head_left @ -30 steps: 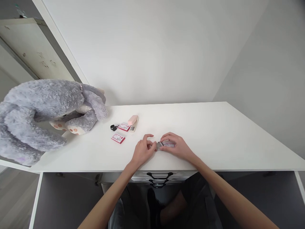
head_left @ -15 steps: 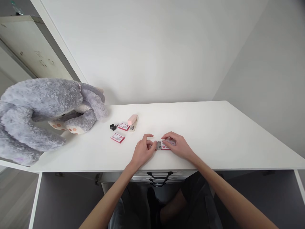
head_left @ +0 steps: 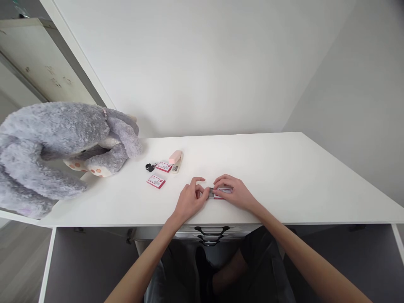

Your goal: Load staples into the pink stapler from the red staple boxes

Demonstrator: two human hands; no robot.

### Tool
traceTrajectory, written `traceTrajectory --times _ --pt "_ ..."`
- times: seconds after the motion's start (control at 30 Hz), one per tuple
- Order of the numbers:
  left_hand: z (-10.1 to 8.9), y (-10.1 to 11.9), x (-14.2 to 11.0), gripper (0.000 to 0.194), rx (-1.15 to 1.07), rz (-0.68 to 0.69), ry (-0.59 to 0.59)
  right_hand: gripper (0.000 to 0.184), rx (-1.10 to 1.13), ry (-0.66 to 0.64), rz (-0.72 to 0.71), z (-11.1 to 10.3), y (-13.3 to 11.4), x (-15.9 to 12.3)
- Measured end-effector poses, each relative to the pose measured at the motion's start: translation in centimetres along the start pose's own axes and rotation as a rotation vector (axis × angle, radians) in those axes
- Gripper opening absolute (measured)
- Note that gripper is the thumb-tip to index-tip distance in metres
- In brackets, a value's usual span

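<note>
A small red-and-white staple box [head_left: 225,191] lies on the white desk in front of me, its grey inner tray [head_left: 211,193] partly slid out at the left end. The thumb and a finger of my left hand [head_left: 191,198] pinch that tray end, while the index finger sticks out above the desk. My right hand [head_left: 235,191] is over the box, fingers curled and thumb tip at the opening between sleeve and tray. Its fingers hide part of the box, and what lies under the tips is too small to make out.
Left of my hands are two more red-and-white boxes [head_left: 155,182], a pink stapler [head_left: 176,157] and a small black object [head_left: 150,167]. A large grey plush toy [head_left: 63,130] occupies the desk's left end. Black-handled drawers [head_left: 211,230] are under the front edge.
The fingertips of my right hand have shifted slightly left, to the opening over the tray. My left hand stays almost in place at the tray's end.
</note>
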State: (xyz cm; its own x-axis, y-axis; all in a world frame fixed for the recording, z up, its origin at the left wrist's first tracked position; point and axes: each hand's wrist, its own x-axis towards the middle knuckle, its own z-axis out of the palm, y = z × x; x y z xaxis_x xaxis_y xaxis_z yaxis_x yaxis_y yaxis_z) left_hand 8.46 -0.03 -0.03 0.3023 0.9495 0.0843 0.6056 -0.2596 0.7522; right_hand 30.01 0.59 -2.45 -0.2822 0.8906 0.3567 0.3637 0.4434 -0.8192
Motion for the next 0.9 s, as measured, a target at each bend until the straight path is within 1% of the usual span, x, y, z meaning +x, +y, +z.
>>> traceTrajectory --times 0.1,0.23,0.4,0.57,0.67,0.73,0.9 --pt "-0.01 0.03 -0.05 0.033 -0.001 0.003 -0.009 0.012 -0.001 0.002 -0.002 0.00 0.02 0.01" --pt "-0.03 0.11 -0.03 0.033 -0.004 0.005 -0.008 0.013 0.001 -0.029 -0.009 -0.03 -0.05 -0.01" --pt "-0.02 0.14 0.06 0.032 -0.007 0.011 -0.003 0.011 0.018 -0.011 -0.010 -0.09 -0.05 -0.02" --pt "-0.10 0.17 0.05 0.031 -0.003 0.019 -0.008 0.010 0.011 -0.082 -0.035 -0.22 -0.24 -0.11" --pt "-0.13 0.26 -0.01 0.031 -0.004 0.011 -0.010 0.009 0.019 -0.092 -0.041 -0.27 -0.41 -0.15" --pt "-0.11 0.28 -0.04 0.032 -0.005 0.008 -0.009 0.009 0.032 -0.080 -0.033 -0.28 -0.50 -0.15" --pt "-0.08 0.18 -0.02 0.033 -0.014 0.009 -0.004 0.010 0.049 0.001 0.008 -0.24 -0.47 -0.09"
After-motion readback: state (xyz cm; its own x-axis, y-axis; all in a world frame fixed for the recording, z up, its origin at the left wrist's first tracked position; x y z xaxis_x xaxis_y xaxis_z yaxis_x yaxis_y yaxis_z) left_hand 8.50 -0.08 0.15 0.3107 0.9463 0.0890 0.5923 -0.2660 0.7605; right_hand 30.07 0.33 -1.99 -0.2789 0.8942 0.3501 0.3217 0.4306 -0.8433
